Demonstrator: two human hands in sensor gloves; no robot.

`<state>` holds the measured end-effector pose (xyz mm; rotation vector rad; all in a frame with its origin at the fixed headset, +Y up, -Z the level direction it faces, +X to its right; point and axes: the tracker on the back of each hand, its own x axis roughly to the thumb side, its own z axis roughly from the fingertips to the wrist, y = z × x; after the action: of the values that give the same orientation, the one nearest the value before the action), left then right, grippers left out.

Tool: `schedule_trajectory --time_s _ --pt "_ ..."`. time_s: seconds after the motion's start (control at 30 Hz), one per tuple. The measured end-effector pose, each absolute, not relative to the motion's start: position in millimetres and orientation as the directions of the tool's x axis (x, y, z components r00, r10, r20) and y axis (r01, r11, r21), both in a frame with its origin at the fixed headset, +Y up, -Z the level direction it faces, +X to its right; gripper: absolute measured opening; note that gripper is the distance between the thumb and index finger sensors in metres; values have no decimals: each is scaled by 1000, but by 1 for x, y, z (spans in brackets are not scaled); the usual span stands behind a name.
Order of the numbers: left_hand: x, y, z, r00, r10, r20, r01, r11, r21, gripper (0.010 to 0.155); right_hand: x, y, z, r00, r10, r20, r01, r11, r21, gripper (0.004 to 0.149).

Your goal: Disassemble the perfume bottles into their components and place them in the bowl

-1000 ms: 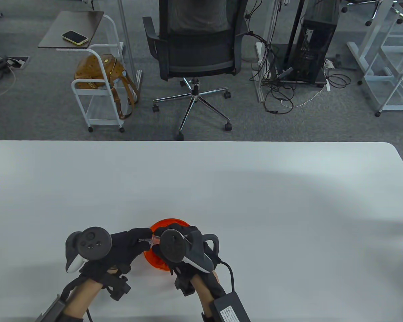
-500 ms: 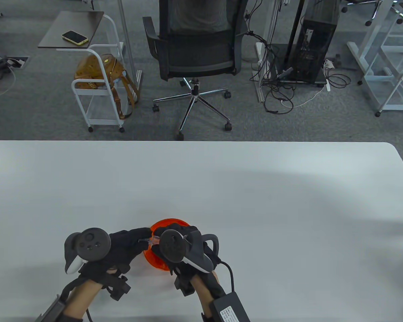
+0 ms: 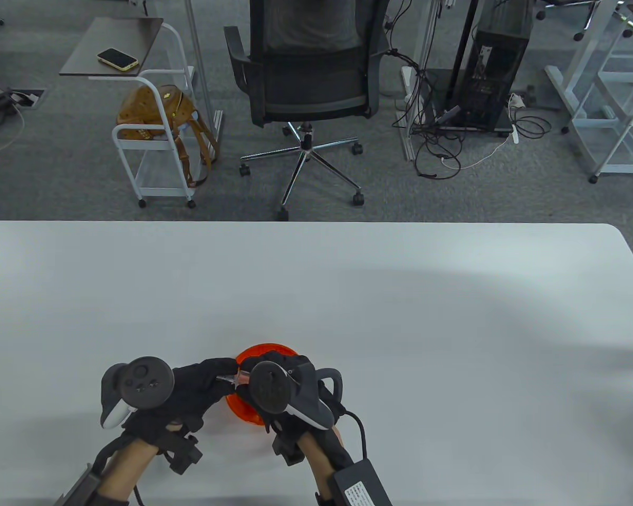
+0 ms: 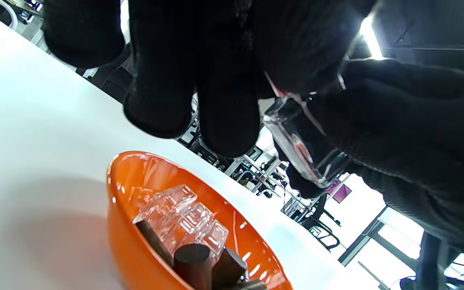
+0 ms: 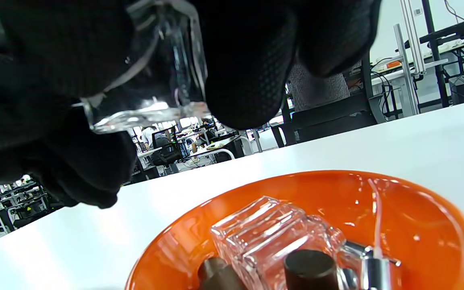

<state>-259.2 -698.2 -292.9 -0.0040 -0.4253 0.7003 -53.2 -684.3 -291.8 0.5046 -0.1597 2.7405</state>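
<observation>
Office floor behind, white worktop (image 3: 348, 295) in front, orange bowl (image 3: 266, 350) near its front edge, a bit left of centre. Both hands meet directly above the bowl

Left hand (image 3: 195, 387): fingers curled, thumb and fingertips pinching one end of the clear perfume bottle (image 4: 302, 151). Right hand (image 3: 274, 377): fingers wrapped round the glass body from the other side. Bottle is held clear of the bowl, tilted, not touching it. Can't tell from any view whether the sprayer is already loose or which end the left hand has exactly

Bowl already holds clear glass bodies (image 5: 272, 235), dark round caps (image 5: 310, 264) and a thin dip tube (image 5: 375, 213) lying against the wall

Judgement: step in hand is separating the top from this bottle. To do it well:
- right hand locks the body, left does the twisting/pulling, along the neck axis, no bending
- glass is smooth and gloves are fabric, so grip on flat faces, not edges
- stay over the bowl so a slipped part drops in
- lower parts in, don't drop glass on glass
</observation>
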Motion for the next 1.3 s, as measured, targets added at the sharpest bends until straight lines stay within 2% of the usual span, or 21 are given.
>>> schedule_trajectory --time_s 0.1,0.2,0.3,0.43,0.57,0.67,0.77,0.9,1.03,1.13,1.3 --pt "-262 -698 -293 691 621 371 -635 766 -99 54 -53 -684 -292 -873 329 361 -368 -929 -42 55" --pt "-260 -698 -294 669 640 378 -631 758 -166 55 -55 -685 -291 -886 292 359 -337 -939 -66 55" --pt "-260 -697 -292 673 627 394 -627 765 -147 50 -55 -684 -291 -876 318 362 -358 -932 -49 55" --pt "-262 -696 -291 692 615 377 -630 770 -98 54 -54 -684 -291 -869 331 367 -369 -929 -35 55" --pt "-260 -696 -293 662 647 378 -635 753 -176 55 -55 -683 -291 -879 308 364 -352 -934 -59 55" --pt "-258 -696 -292 672 630 389 -626 764 -156 50 -54 -684 -291 -872 327 364 -366 -929 -44 55" --pt "-260 -698 -292 695 613 376 -623 774 -110 54 -54 -684 -291 -871 325 367 -363 -931 -35 55" --pt "-260 -698 -294 655 659 370 -635 745 -202 56 -56 -683 -290 -879 301 369 -344 -938 -53 55" --pt "-259 -695 -293 661 644 385 -640 751 -159 50 -54 -683 -291 -868 333 367 -370 -928 -33 55" --pt "-262 -696 -292 682 628 375 -649 756 -85 53 -54 -683 -291 -869 331 368 -368 -929 -32 55" --pt "-260 -697 -294 640 669 377 -652 733 -194 54 -55 -683 -290 -876 312 368 -353 -935 -46 55"
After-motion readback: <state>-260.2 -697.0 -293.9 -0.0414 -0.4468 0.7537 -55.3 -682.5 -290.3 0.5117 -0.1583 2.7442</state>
